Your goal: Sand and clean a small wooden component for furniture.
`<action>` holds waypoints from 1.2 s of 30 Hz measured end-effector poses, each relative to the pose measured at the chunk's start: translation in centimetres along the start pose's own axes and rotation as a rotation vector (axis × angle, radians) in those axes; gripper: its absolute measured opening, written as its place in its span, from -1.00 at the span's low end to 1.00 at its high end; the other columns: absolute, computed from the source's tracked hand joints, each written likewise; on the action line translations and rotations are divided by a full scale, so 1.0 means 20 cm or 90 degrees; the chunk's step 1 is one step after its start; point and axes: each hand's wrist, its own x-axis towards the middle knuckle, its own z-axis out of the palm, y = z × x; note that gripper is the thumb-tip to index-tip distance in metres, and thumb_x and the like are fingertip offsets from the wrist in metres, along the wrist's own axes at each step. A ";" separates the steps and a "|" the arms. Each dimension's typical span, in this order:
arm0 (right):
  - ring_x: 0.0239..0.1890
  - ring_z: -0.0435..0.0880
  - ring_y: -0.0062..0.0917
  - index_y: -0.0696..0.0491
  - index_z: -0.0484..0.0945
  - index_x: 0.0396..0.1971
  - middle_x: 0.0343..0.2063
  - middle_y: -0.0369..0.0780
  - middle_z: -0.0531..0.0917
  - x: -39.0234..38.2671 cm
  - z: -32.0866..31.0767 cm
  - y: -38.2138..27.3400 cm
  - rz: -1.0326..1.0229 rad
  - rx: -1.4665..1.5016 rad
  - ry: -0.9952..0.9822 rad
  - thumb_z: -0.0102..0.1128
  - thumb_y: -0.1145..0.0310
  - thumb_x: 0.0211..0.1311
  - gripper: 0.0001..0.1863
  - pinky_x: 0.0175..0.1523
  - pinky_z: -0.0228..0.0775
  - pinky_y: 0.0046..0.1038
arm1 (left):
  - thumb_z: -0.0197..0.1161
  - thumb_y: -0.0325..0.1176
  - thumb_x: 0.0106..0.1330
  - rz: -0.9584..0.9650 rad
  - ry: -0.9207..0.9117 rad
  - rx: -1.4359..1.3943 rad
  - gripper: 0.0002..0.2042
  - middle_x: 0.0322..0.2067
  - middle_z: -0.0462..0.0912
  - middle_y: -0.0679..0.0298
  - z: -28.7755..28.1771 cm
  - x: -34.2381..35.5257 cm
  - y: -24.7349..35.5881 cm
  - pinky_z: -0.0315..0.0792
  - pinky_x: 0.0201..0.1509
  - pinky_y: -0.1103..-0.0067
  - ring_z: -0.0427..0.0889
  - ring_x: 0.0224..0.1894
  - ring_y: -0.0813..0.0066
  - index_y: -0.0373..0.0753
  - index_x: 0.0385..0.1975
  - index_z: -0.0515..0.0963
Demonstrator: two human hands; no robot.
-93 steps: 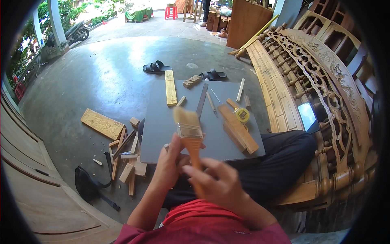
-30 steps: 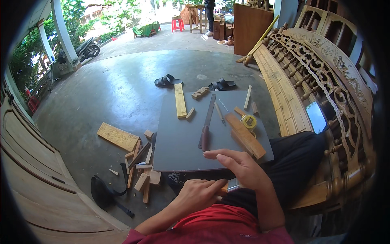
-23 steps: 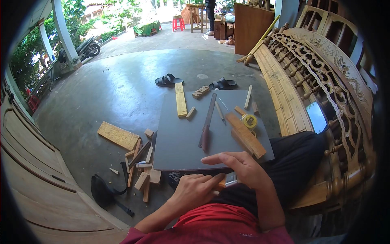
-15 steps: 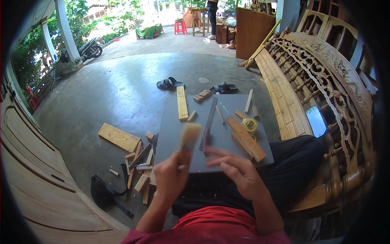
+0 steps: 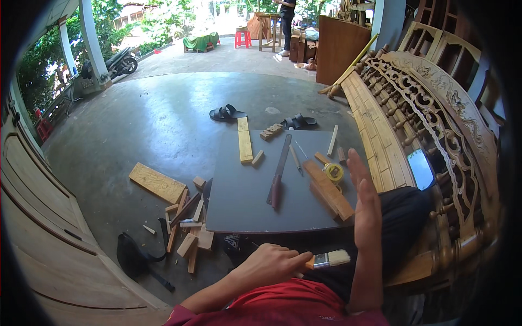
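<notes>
My left hand [image 5: 272, 263] is low over my lap, closed on the orange handle of a paintbrush [image 5: 331, 258] whose pale bristles point right. My right hand [image 5: 364, 201] is raised at the right edge of a grey board [image 5: 239, 206], fingers extended upward and holding nothing. On the board lie a long dark flat tool with a brown handle [image 5: 275, 187], a pen-like tool [image 5: 295, 157], a yellow tape measure [image 5: 333, 171], a stepped brown wooden piece [image 5: 329, 190] beside my right hand, a pale yellow block [image 5: 244, 141] and several small wood pieces.
Black sandals [image 5: 225, 113] lie behind the board. Wood offcuts [image 5: 190, 242], a carved plank [image 5: 155, 182] and a black bag [image 5: 133, 255] are at left, beside a wooden panel [image 5: 54, 244]. A carved bench [image 5: 375, 141] runs along the right. A person [image 5: 283, 32] stands far back.
The brush has swung from upright over the board's edge down to horizontal in my left hand. My right hand has moved up and rightward, its fingers now pointing upward.
</notes>
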 end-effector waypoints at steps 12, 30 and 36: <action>0.64 0.24 -0.10 0.08 0.49 0.48 0.51 -0.03 0.45 -0.11 0.01 -0.09 -0.076 -0.107 -0.306 -0.12 0.04 0.71 -0.42 0.66 -0.06 -0.08 | 0.48 -0.35 0.37 -0.311 0.500 0.050 -0.88 -0.47 0.73 0.09 -0.25 -0.01 -0.09 0.56 -0.43 0.32 0.76 -0.49 0.15 -0.22 -0.24 0.70; 0.68 0.09 -0.03 -0.12 0.62 0.39 0.60 0.06 0.25 -0.21 0.13 -0.02 -0.207 -0.231 -0.222 -0.03 0.00 0.67 -0.49 0.66 -0.18 -0.02 | 0.41 -0.40 0.43 -0.298 0.462 -0.009 -0.86 -0.50 0.72 0.03 -0.22 -0.01 -0.08 0.55 -0.41 0.27 0.77 -0.49 0.06 -0.33 -0.15 0.71; 0.67 0.11 -0.02 -0.08 0.46 0.53 0.62 0.07 0.20 -0.21 0.18 -0.02 -0.228 -0.259 -0.198 -0.12 -0.10 0.69 -0.37 0.64 -0.22 0.01 | 0.45 -0.41 0.38 -0.190 0.374 -0.005 -0.82 -0.45 0.76 0.11 -0.25 -0.01 -0.09 0.57 -0.40 0.34 0.79 -0.44 0.12 -0.25 -0.09 0.70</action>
